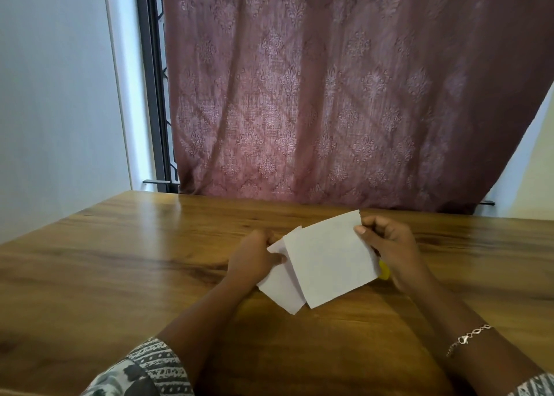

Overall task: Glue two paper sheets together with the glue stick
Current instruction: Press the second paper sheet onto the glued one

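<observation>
A mauve patterned curtain (329, 96) hangs behind a glossy wood-grain table (120, 260). Above the table you hold two thin, plain white rectangular sheets, overlapping and fanned apart. The right sheet (326, 260) is in front, pinched at its upper corner by your right hand (389, 245). The left sheet (281, 293) sits partly behind it, gripped by your left hand (254, 257). No glue shows on either, so the joining looks still to be done. A small yellow shape, likely the glue stick (384, 271), peeks out beside your right palm.
</observation>
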